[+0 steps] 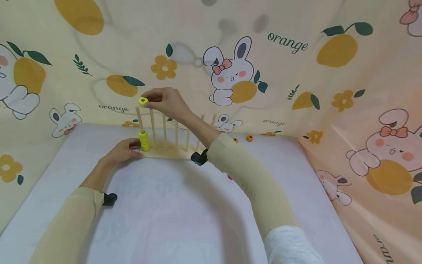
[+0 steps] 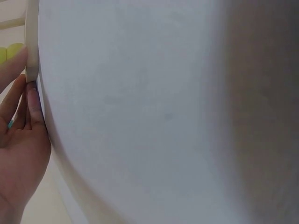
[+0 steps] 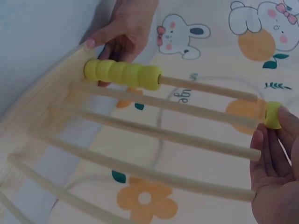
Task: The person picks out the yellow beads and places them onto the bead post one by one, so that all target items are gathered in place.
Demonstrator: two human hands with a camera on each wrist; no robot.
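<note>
Your R hand [image 1: 169,104] pinches yellow bead [image 1: 142,104] nr tip of end peg [image 1: 140,120], above stacked beads [image 1: 144,141]; poss. misalignment → snag, drop. Your L hand [image 1: 123,151] grips base [image 1: 165,153]; slack hold cld let it shift.

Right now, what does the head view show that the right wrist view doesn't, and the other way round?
Only the head view shows the loose orange beads and the right sleeve.

Only the right wrist view shows the upper end of the fourth peg from the stacked side; the right hand hides it from the head camera.

Both show that hand pinching a yellow bead, the yellow stack, and the left hand at the wooden base.
</note>
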